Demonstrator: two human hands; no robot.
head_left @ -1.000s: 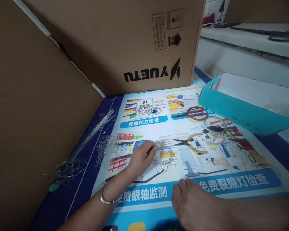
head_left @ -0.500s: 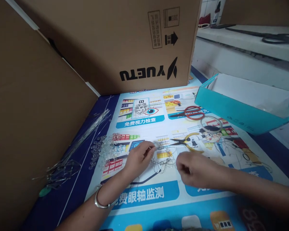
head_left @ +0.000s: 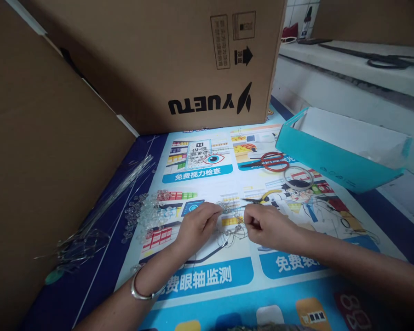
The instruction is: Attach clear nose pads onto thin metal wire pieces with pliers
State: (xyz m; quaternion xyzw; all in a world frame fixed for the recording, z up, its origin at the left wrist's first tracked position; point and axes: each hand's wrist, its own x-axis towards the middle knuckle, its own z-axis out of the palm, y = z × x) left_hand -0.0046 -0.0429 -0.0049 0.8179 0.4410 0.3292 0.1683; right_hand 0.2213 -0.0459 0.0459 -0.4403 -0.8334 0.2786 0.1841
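Observation:
My left hand (head_left: 197,226), with a silver bangle on its wrist, pinches the upper left part of a beaded wire piece (head_left: 232,234). This piece is thin looped wire with clear beads, lying between my hands. On its right side is my right hand (head_left: 269,225), fingers curled closed at the wire's edge; what they hold is hidden. Just behind that hand lie yellow-handled pliers (head_left: 267,197), partly covered by it. Left of my left hand, loose clear beads (head_left: 146,216) are spread over the printed mat (head_left: 224,294).
A bundle of straight wires (head_left: 120,188) and tangled wire (head_left: 84,248) lie at the left. Red-handled scissors (head_left: 275,162) and a pale ring (head_left: 298,178) sit behind the pliers. A turquoise box (head_left: 334,161) stands right; cardboard walls (head_left: 158,59) close off the back and left.
My right hand has moved left, closer to the beaded wire piece and over part of the pliers. My left hand keeps its pinch. The whole view has shifted slightly.

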